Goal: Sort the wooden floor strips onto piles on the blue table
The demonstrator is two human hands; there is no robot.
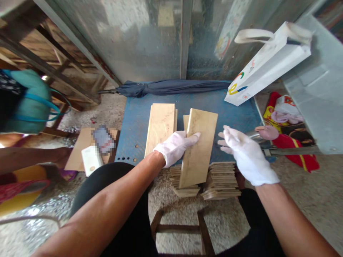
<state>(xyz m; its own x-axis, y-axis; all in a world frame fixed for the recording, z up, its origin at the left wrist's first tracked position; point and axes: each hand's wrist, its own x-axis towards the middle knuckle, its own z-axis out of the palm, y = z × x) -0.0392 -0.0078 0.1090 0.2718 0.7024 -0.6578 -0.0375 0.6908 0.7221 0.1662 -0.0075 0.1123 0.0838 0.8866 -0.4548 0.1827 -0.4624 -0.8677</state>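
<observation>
My left hand (175, 146), in a white glove, grips a long pale wooden slat (199, 146) by its left edge and holds it tilted over the blue table (235, 114). Just to the slat's right hovers my right hand (245, 153), also white-gloved, its fingers spread and holding nothing. A stack of similar slats (160, 126) lies flat on the table to the left. Below the held slat, two piles of shorter wooden pieces (221, 180) rest at the table's near edge.
A folded dark umbrella (171, 87) lies along the table's far edge. A white paper bag (265, 64) leans at the back right. Another person's arm (29, 155) reaches in at the left near a board with small items (92, 150). Red cloth (297, 146) lies right.
</observation>
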